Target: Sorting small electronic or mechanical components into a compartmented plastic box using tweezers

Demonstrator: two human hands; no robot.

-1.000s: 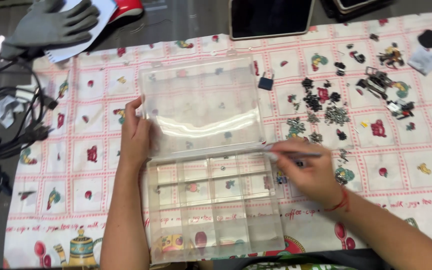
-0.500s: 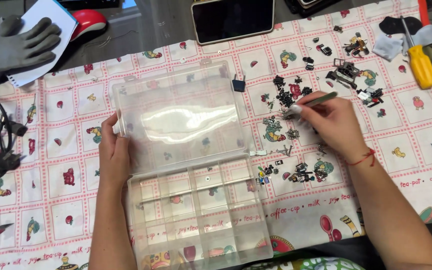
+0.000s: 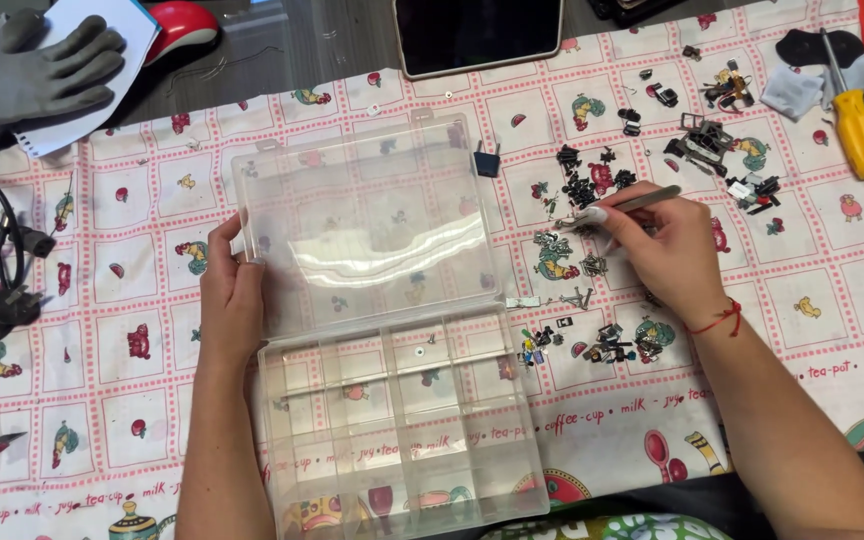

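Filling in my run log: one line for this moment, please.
left hand: on clear plastic compartment box | right hand: holds metal tweezers over small dark parts

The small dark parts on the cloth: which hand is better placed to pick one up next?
The right hand. It holds the tweezers with the tips at the small dark parts. The left hand rests on the edge of the clear organizer box, away from them.

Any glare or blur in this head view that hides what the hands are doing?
Head view: a white glare band crosses the open clear lid beside the left hand; the right hand with its tweezers stays sharp; the small dark parts are evenly lit, with soft shadows.
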